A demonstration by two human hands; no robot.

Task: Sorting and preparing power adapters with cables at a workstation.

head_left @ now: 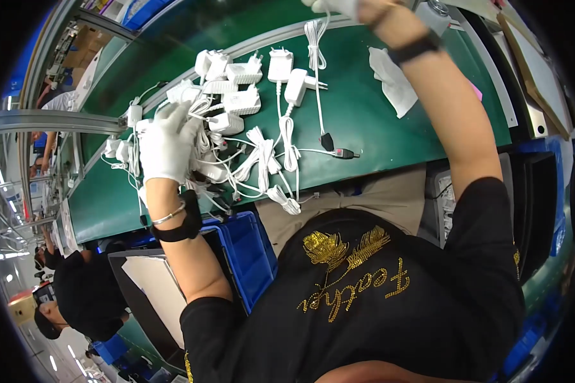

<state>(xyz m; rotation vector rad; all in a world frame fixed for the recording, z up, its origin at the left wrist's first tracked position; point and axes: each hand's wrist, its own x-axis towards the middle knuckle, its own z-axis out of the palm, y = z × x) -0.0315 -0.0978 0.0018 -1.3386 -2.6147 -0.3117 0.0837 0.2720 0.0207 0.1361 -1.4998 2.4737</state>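
Note:
My left hand (167, 145), in a white glove, lies at the left side of a heap of white power adapters (241, 100) with bundled cables. Its fingers curl down over an adapter (184, 93), partly hiding the grip. My right hand (335, 6), also gloved, is at the top edge and partly cut off. Its fingers close by a white cable (314, 48), whose tied coil hangs below and runs down to a dark-tipped plug (327, 142). Two adapters (296, 87) (280, 65) rest apart from the heap, their cables coiled toward me.
The green worktop (377, 140) carries a crumpled white cloth (393, 83) at right. A metal frame bar (57, 121) crosses the left side. Below the bench's front edge stand a blue bin (249, 255) and a black box (150, 293). Another person (86, 297) works at far left.

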